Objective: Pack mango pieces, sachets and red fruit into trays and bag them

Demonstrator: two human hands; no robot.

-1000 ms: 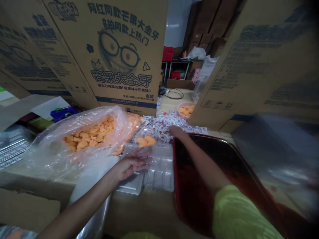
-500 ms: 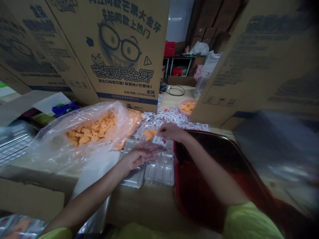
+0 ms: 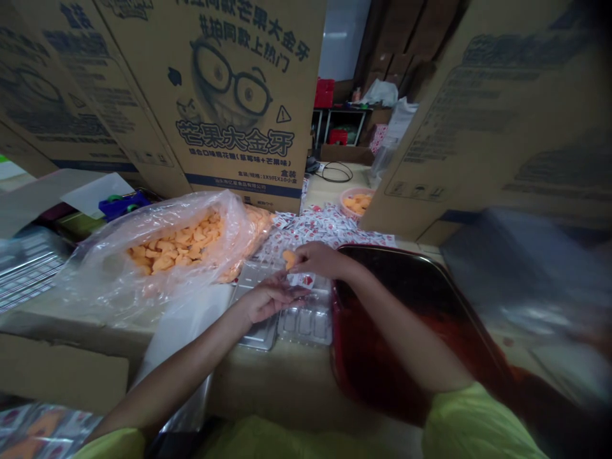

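My right hand [image 3: 319, 259] pinches an orange gummy-like candy piece [image 3: 289, 259] at its fingertips. Below those fingers is a small white sachet with red print [image 3: 302, 280]; I cannot tell which hand bears it. My left hand [image 3: 270, 299] is turned partly palm up, its fingers stretched out beneath the sachet. Under both hands lie clear plastic compartment trays [image 3: 306, 324], partly covered by my fingers. To the left, an open clear bag [image 3: 239, 223] holds many orange candy pieces [image 3: 184, 245].
Many white sachets [image 3: 320, 229] are heaped behind my hands, near a pink bowl [image 3: 345, 205] of orange pieces. A dark red tray [image 3: 382, 331] lies under my right forearm. Large cartons [image 3: 229, 140] stand at the back left and a carton [image 3: 459, 146] at the right. A blue tape dispenser [image 3: 122, 205] sits left.
My right hand has shifted slightly down and left. Fewer orange pieces show at its fingertips, and the sachet is lower, nearer my left fingers. The left hand has barely moved.
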